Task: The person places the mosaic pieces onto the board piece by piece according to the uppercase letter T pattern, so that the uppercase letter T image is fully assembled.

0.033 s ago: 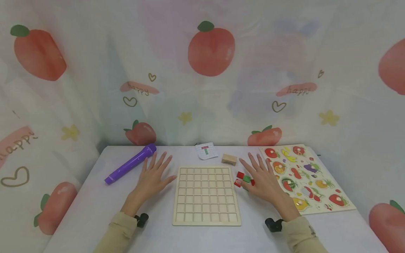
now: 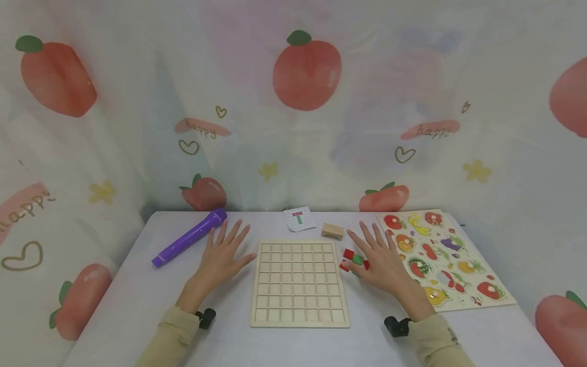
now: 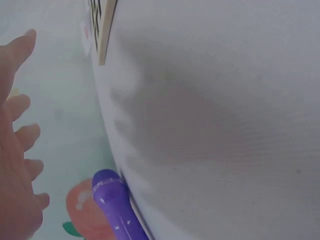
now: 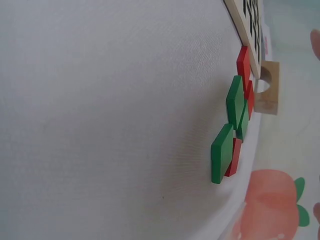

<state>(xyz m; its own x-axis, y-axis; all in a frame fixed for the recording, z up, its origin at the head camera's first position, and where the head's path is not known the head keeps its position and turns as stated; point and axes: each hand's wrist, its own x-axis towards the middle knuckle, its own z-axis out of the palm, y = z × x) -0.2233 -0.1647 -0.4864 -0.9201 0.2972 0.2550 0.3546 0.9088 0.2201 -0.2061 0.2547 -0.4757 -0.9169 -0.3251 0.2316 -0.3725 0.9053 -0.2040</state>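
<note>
My left hand [image 2: 223, 259] is spread with straight fingers, between a purple toy microphone [image 2: 189, 237] and a wooden grid board [image 2: 254, 285] of square cells. It holds nothing; the left wrist view shows its fingers [image 3: 29, 135] above the table, over a shadow. On the other side of the board, my right hand [image 2: 381, 262] is also spread and holds nothing. Under its thumb side lie several red and green square tiles [image 2: 348, 254], partly hidden by the hand. In the right wrist view, green tiles [image 4: 222, 154] and red tiles [image 4: 243, 62] sit close together near the board's edge.
Behind the board are a paper card [image 2: 299, 219] with a red and green pattern and a small wooden block [image 2: 332, 231] with an arched notch. A fruit puzzle board [image 2: 463, 300] lies at the right. A printed curtain [image 2: 293, 153] hangs behind the white table.
</note>
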